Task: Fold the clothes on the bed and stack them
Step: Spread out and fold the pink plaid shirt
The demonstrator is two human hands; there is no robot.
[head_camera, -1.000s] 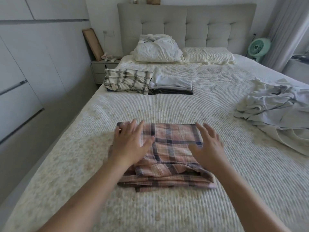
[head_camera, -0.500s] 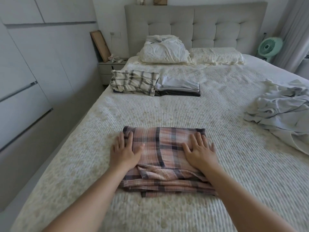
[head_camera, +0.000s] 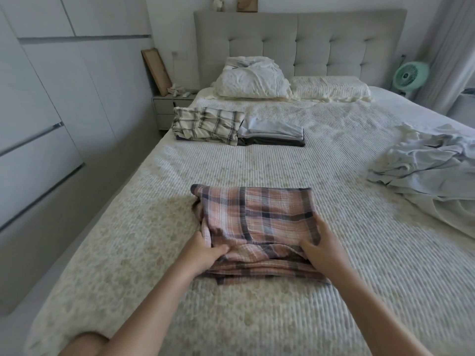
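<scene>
A folded pink plaid garment [head_camera: 257, 217] lies on the bed [head_camera: 282, 165] in front of me. My left hand [head_camera: 204, 251] grips its near left edge, fingers tucked under the fabric. My right hand [head_camera: 323, 249] grips the near right edge the same way. Farther up the bed sits a folded cream plaid garment [head_camera: 207, 124] beside a small stack of folded grey and dark clothes [head_camera: 273, 133]. A crumpled pale grey pile of clothes [head_camera: 426, 165] lies unfolded at the right.
Two pillows [head_camera: 253, 78] rest against the grey headboard [head_camera: 298, 44]. A nightstand [head_camera: 171, 106] with a leaning wooden frame stands at the left of the bed, next to white wardrobe doors [head_camera: 46, 111]. A green fan [head_camera: 411, 75] stands at the far right.
Both hands pressed flat on top of the pink plaid garment, then slid back to its near edge and now grip it at the two near corners.
</scene>
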